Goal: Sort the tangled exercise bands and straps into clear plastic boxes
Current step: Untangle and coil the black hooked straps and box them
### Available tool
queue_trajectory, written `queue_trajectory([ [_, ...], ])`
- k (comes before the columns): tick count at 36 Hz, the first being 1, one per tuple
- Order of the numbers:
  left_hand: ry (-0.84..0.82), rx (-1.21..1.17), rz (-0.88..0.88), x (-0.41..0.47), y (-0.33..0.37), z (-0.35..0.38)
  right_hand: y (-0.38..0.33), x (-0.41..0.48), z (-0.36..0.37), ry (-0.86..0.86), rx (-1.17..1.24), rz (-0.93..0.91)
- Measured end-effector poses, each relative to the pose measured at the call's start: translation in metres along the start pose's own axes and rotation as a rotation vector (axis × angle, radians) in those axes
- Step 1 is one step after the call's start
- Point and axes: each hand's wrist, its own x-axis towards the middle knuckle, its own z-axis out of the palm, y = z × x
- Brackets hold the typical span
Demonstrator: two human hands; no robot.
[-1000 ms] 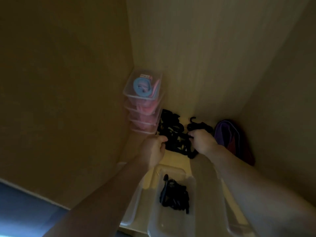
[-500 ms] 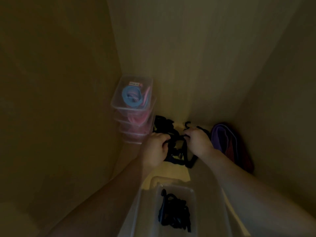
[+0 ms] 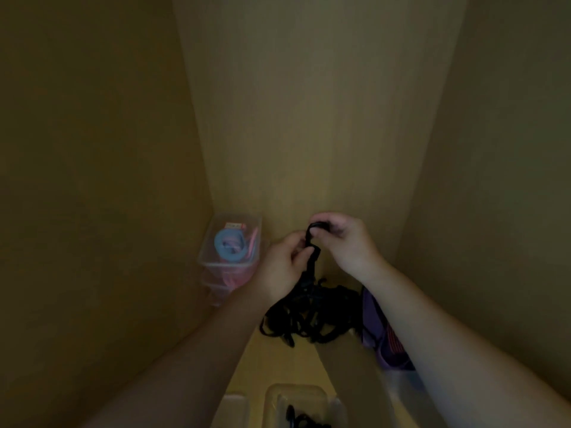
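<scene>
Step in hand: untangling. Left hand [image 3: 282,267] and right hand [image 3: 346,242] both pinch one black strap [image 3: 309,240], lifted above the heap [image 3: 309,319] at its 6 o'clock. The light is dim, and we think the strap's lower end is snagged there. Next: draw it free, then drop it into the box [image 3: 298,387] at 6 o'clock.

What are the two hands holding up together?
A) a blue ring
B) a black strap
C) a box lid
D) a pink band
B: the left hand and the right hand both pinch a black strap that rises from the black tangle, while the blue ring lies inside the top clear box off to the left.
</scene>
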Motion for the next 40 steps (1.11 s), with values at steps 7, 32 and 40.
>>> queue_trajectory([
  [7, 0.075, -0.189, -0.048, 0.014, 0.026, -0.021, -0.02, -0.016, -0.006, -0.096, 0.132, 0.296],
  [32, 0.25, -0.309, 0.173, 0.068, 0.119, -0.069, -0.004, -0.045, -0.029, -0.183, 0.08, 0.498],
  [40, 0.332, -0.268, 0.18, 0.094, 0.151, -0.082, -0.029, -0.02, -0.028, -0.352, 0.09, 0.349],
])
